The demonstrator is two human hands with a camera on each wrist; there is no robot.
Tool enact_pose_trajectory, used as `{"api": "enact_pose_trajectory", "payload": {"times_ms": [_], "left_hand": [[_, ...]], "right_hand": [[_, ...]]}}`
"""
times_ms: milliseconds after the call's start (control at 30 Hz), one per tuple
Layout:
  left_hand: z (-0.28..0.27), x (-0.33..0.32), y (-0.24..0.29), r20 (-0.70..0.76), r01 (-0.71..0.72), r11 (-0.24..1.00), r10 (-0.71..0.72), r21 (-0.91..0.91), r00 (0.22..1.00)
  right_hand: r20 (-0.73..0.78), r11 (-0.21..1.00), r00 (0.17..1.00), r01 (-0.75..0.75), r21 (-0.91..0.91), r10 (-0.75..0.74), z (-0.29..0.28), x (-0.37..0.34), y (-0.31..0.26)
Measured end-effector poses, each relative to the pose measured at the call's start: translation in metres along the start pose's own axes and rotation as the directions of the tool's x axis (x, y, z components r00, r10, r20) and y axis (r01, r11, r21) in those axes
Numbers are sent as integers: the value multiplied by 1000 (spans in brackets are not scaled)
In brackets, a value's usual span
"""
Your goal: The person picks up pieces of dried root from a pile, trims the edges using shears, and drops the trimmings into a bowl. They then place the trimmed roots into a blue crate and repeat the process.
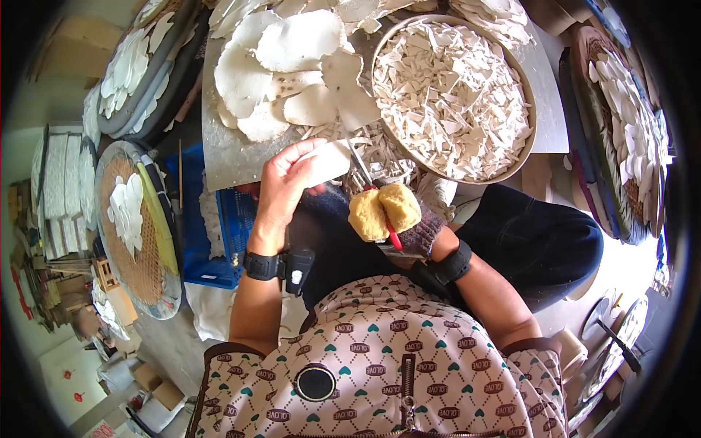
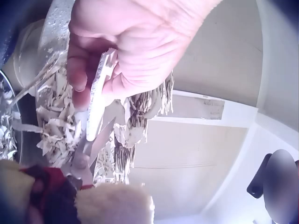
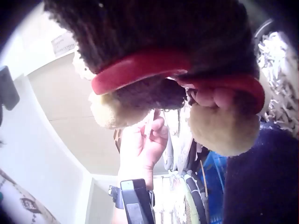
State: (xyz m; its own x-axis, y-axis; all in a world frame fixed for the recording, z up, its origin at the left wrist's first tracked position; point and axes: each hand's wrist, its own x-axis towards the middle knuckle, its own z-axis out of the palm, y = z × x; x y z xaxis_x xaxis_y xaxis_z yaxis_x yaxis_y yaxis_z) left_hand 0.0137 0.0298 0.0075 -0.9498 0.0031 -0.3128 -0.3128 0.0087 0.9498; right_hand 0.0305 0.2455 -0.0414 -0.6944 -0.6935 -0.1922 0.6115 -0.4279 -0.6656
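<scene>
A flat white piece (image 1: 328,162) is pinched between the thumb and fingers of my left hand (image 1: 283,182). In the left wrist view, that white piece (image 2: 97,100) stands edge-on at the scissors (image 2: 83,161), whose blades are parted and overlap its lower end. My right hand (image 1: 427,233) wears a dark knitted glove and grips the scissors by their red handles (image 3: 140,70). Two yellow sponge pads (image 1: 369,216) are wrapped about the handles and fingers, hiding much of that hand. Cut white scraps (image 1: 380,150) lie just beyond the blades.
A round pan (image 1: 531,109) full of white chips stands on the metal table (image 1: 219,164). Large white sheets (image 1: 299,44) are piled at its left. A blue crate (image 1: 234,219) sits below on the left. Round woven trays (image 1: 139,274) with white pieces stand on both sides.
</scene>
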Motion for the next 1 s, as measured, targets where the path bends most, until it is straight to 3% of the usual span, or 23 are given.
{"api": "enact_pose_trajectory", "payload": {"times_ms": [33, 67, 100, 133, 200, 267, 300, 333, 367, 433, 500, 567, 600, 633, 700, 767, 933, 1000], "left_hand": [[-6, -1, 0, 13, 7, 999, -8, 34, 1000], [-8, -3, 6, 25, 22, 998, -23, 50, 999], [-12, -5, 6, 23, 29, 998, -31, 60, 999], [-16, -9, 6, 21, 35, 997, -37, 72, 999], [-30, -20, 15, -10, 58, 987, -57, 149, 998], [-78, -31, 12, -260, 55, 974, 4, 219, 966], [-117, -34, 4, -319, -10, 940, 126, 340, 939], [-159, -39, -5, -375, -61, 838, 306, 542, 875], [-167, -43, 10, -377, 80, 507, 517, 858, 768], [-152, -38, 27, -306, 47, 373, 676, 927, 671], [-113, -17, 26, -338, -93, 679, 474, 728, 813], [-56, 9, 24, -250, -132, 916, 239, 380, 938], [-33, 26, 20, -213, -54, 961, 114, 270, 970], [-18, 42, 12, -126, -49, 976, 77, 213, 989], [15, 66, 12, -124, 86, 970, -58, 229, 991], [26, 79, 7, -93, 85, 962, -63, 261, 994], [2, 77, 6, -84, -118, 984, 107, -136, 991], [4, 54, 33, -174, -155, 963, 117, -219, 978]], "right_hand": [[56, 940, 991, 135, -313, -123, -1, -1, 0], [151, 767, 963, 268, -583, -222, -5, -3, 0], [276, 498, 918, 387, -776, -285, -8, -1, -1], [198, 659, 962, 274, -700, -189, -7, -2, 2], [232, 477, 957, 288, -830, -174, -4, -6, 2], [350, 177, 903, 397, -900, -248, 0, -8, -5], [170, 577, 965, 256, -775, -200, -1, -9, -3], [26, 867, 997, 76, -492, -73, -5, -12, 4], [69, 863, 994, 111, -493, -89, -7, -14, 3], [155, 854, 981, 182, -487, -120, -11, -17, 2], [246, 822, 956, 268, -502, -162, 2, -15, -4], [225, 831, 973, 87, -550, 48, 13, -16, -22], [193, 869, 980, 59, -492, 42, 16, -15, -17], [205, 866, 978, 74, -494, 34, 12, -18, -14], [225, 862, 974, 94, -499, 24, 3, -25, -10], [178, 854, 982, 143, -500, -60, 22, -31, -32], [224, 857, 970, 192, -478, -92, 13, -26, -21], [134, 969, 988, -39, -245, 74, 1, -23, -5]]}}
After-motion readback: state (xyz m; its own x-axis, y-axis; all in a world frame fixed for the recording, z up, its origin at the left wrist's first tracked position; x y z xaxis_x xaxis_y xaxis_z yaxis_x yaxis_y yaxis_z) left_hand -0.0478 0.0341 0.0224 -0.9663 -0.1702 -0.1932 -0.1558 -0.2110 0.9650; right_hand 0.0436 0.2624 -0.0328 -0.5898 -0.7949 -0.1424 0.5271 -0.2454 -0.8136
